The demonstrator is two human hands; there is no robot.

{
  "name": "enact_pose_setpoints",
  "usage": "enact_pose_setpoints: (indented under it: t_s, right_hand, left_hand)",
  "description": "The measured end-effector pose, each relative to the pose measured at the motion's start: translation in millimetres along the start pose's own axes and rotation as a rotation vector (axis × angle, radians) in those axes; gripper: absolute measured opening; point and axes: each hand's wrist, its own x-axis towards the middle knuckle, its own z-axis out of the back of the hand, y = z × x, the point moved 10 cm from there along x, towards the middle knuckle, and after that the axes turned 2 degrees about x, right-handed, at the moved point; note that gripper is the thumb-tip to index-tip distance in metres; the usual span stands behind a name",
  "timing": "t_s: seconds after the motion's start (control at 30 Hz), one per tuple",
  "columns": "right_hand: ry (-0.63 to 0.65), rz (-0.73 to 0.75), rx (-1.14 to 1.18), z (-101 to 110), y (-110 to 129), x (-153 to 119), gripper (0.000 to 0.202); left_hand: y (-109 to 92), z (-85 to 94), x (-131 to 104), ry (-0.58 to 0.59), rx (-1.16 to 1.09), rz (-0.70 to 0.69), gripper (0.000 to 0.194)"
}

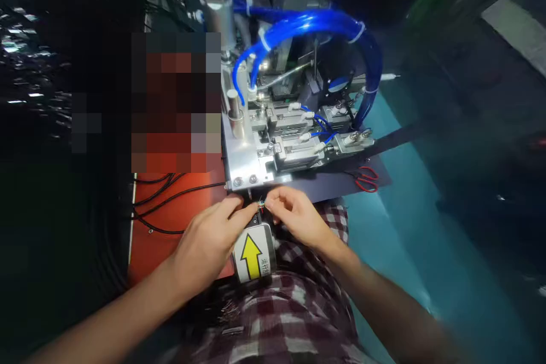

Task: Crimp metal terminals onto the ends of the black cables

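Note:
Just in front of the machine's metal base plate (245,173), my two hands meet over a small piece with thin coloured wires (261,205). The thumb and fingers of my left hand (209,233) press together at its left side. From the right, my right hand (296,213) pinches its other side between thumb and forefinger. The piece is tiny and partly covered by fingertips, so its exact kind cannot be made out. Directly below my left fingertips is a white rounded housing (264,256) bearing a yellow arrow (251,256).
Thick blue air hoses (315,20) arch over the pneumatic cylinders (296,151). Red-handled scissors (367,179) lie at the right on a dark surface. Black cables (170,196) cross the orange-red surface (149,259) at left. A blurred-out area covers the upper left.

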Motion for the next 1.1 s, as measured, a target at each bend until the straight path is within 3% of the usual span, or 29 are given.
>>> enact_pose_setpoints:
  t_s: [0.7, 0.93, 1.1]
  right_hand:
    - [-0.060, 0.091, -0.067, 4.6, 1.8, -4.6, 0.013]
    - [-0.055, 0.052, -0.038, 3.6, -2.0, -5.5, 0.014]
    - [-0.081, 0.076, -0.144, 5.2, -0.7, -6.1, 0.012]
  left_hand:
    - [-1.3, -2.2, 2.9, 0.018, 0.036, -0.005, 0.031]
    - [-3.7, -3.3, 2.7, 0.039, 0.091, -0.017, 0.032]
    - [-2.8, -4.1, 3.4, 0.044, 0.093, -0.006, 0.032]
